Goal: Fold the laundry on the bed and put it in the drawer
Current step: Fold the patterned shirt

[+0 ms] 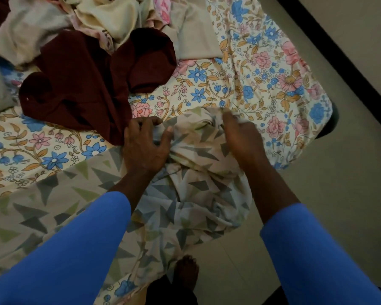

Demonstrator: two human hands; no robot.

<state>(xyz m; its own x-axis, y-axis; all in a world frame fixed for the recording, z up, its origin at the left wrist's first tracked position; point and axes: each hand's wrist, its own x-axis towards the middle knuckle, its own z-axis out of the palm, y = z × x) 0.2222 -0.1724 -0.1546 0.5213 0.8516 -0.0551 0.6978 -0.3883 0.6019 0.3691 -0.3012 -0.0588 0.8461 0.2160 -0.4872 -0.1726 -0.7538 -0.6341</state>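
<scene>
Gathering: triangle-print sheet [196, 186] bunched at the near edge of the bed [262, 69], ready for a fold.
Left hand [145, 146]: clenched around its folds, steadying.
Right hand [240, 137]: dug in, grasping the same cloth.
Waiting: maroon garment [86, 84] behind.

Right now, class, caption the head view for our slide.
Left hand and right hand grip a patterned cloth on the flowered bed.

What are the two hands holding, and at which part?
The left hand and right hand grip the cream cloth with grey-green triangles at its bunched upper end.
</scene>
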